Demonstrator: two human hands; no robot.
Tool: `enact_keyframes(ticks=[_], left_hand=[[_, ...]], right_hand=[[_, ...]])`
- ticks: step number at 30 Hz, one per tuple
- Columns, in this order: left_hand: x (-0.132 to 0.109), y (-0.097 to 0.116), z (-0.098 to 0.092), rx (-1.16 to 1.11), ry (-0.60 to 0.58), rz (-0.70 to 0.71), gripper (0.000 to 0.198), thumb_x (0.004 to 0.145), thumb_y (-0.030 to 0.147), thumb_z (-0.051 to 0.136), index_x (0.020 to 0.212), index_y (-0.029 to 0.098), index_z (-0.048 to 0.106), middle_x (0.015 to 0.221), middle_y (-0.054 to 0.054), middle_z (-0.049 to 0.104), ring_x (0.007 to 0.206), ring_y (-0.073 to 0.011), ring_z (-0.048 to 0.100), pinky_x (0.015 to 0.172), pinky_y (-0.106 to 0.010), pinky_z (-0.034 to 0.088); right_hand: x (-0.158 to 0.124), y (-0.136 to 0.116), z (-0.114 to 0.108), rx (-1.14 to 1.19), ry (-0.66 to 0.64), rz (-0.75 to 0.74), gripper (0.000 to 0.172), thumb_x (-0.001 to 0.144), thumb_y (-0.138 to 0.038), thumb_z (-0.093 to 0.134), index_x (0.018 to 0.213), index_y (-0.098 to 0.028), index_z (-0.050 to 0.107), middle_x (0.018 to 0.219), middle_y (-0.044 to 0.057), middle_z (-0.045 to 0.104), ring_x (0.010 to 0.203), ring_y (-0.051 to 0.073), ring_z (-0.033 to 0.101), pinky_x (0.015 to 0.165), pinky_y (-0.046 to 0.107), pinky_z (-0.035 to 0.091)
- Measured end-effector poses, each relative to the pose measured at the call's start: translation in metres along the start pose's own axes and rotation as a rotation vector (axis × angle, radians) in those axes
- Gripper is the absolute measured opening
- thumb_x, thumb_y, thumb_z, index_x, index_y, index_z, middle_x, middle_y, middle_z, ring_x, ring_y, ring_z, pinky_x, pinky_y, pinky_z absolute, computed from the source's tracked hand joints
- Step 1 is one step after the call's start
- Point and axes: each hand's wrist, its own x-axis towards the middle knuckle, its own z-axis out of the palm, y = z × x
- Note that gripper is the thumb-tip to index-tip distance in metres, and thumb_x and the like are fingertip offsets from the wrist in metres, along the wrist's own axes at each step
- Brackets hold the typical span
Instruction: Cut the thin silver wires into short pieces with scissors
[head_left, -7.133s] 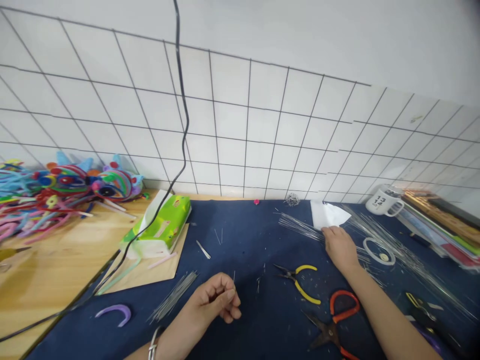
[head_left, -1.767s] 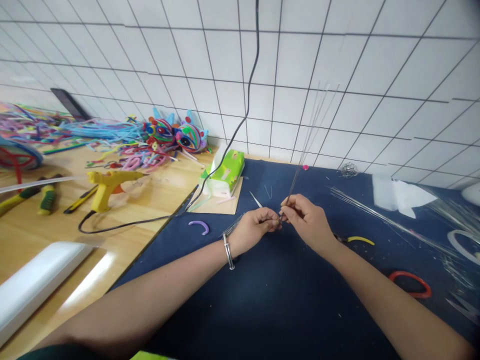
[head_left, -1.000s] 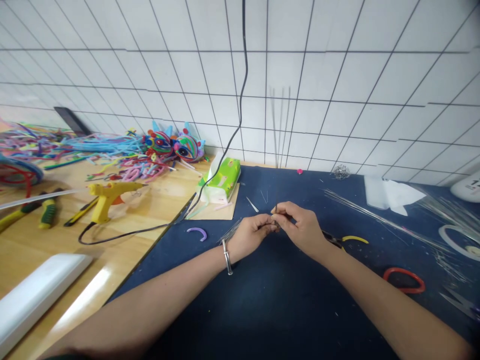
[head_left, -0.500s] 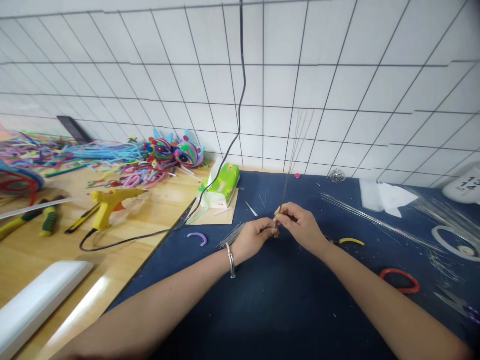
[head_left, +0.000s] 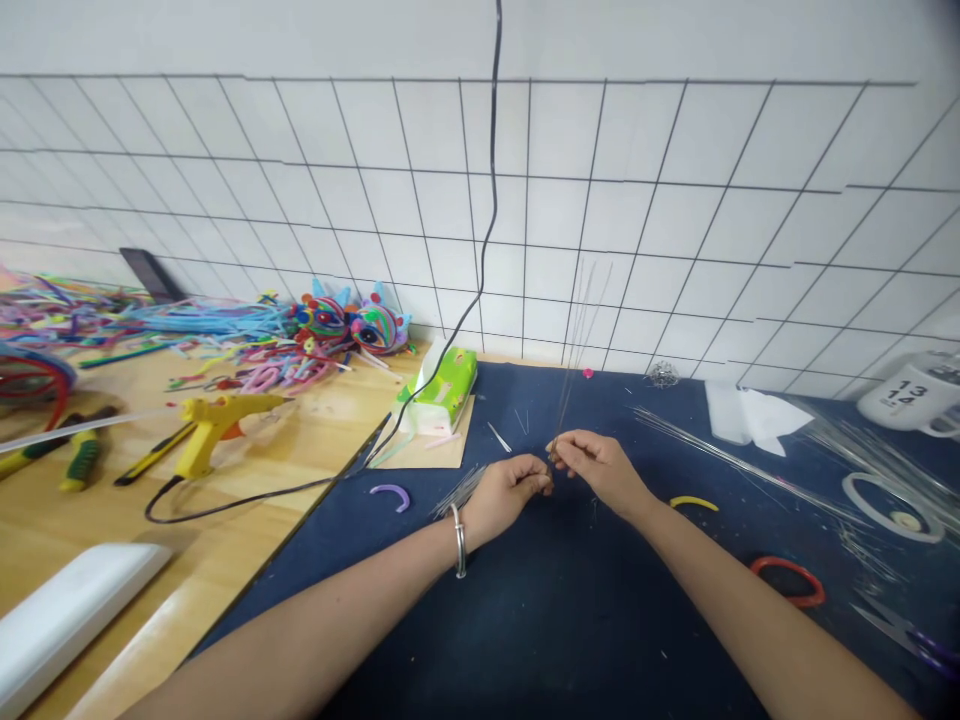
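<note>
Several thin wires (head_left: 572, 365) rise from between my hands and fan out at the top, in front of the tiled wall. My left hand (head_left: 516, 487), with a silver bangle at the wrist, pinches the low end of the bundle. Close beside it, my right hand (head_left: 596, 462) is closed with thumb and fingertips on the same wires, slightly higher. Fingers hide the point where the wires meet. More short wires (head_left: 459, 492) lie on the dark blue mat (head_left: 555, 620) just behind my left wrist.
On the left are a yellow glue gun (head_left: 210, 425), a tissue pack (head_left: 444, 392) and a white box-like bar (head_left: 75, 615). To the right lie long wires (head_left: 720, 452), red-handled pliers or scissors (head_left: 791, 580), scissors (head_left: 900, 630) and a white mug (head_left: 911, 395). A black cord (head_left: 487, 235) hangs down.
The view has tilted up a little, so the scene sits lower. My hands have parted slightly, still at the wires' base.
</note>
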Motion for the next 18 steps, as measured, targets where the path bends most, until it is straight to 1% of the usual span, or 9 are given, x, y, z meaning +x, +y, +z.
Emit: enact_keyframes(ticks=[4,7,9,13,18], left_hand=[[-0.0001,-0.0002,-0.0005,0.009,0.002,0.006,0.018,0.081,0.023,0.045,0.073,0.016,0.059,0.07,0.001,0.059,0.067,-0.0115,0.051,0.064,-0.021,0.038],[-0.0006,-0.0004,-0.0012,-0.014,0.003,0.022,0.018,0.081,0.023,0.045,0.072,0.016,0.059,0.07,0.001,0.058,0.067,-0.0113,0.05,0.065,-0.021,0.038],[-0.0008,-0.0003,-0.0016,-0.021,-0.003,0.021,0.019,0.081,0.023,0.045,0.072,0.015,0.059,0.07,0.001,0.058,0.067,-0.0113,0.051,0.065,-0.021,0.038],[-0.0011,-0.0001,-0.0022,-0.021,-0.018,-0.004,0.02,0.081,0.025,0.044,0.073,0.015,0.06,0.07,0.0,0.059,0.067,-0.0116,0.051,0.064,-0.021,0.038],[-0.0013,0.0003,-0.0017,-0.002,-0.015,-0.006,0.02,0.081,0.025,0.045,0.073,0.016,0.061,0.069,0.001,0.06,0.066,-0.0117,0.052,0.064,-0.021,0.038]], right_hand=[[-0.0005,-0.0055,0.0,-0.025,-0.084,-0.03,0.016,0.078,-0.025,0.051,0.087,-0.016,0.062,0.078,0.001,0.061,0.067,0.011,0.058,0.065,0.024,0.045],[-0.0001,-0.0063,-0.0003,-0.017,-0.138,-0.036,0.014,0.077,-0.023,0.052,0.082,-0.017,0.063,0.08,0.001,0.061,0.066,0.01,0.057,0.065,0.023,0.045],[0.0,-0.0051,-0.0002,-0.022,-0.15,-0.026,0.013,0.077,-0.023,0.052,0.079,-0.017,0.064,0.08,0.001,0.062,0.065,0.01,0.057,0.064,0.023,0.045],[-0.0013,-0.0014,0.002,-0.039,-0.129,-0.013,0.014,0.077,-0.025,0.053,0.08,-0.017,0.063,0.074,0.0,0.062,0.064,0.011,0.058,0.064,0.024,0.046],[-0.0034,0.0017,0.0065,-0.097,-0.053,-0.063,0.012,0.077,-0.025,0.053,0.073,-0.017,0.061,0.068,0.0,0.061,0.066,0.012,0.057,0.068,0.026,0.045]])
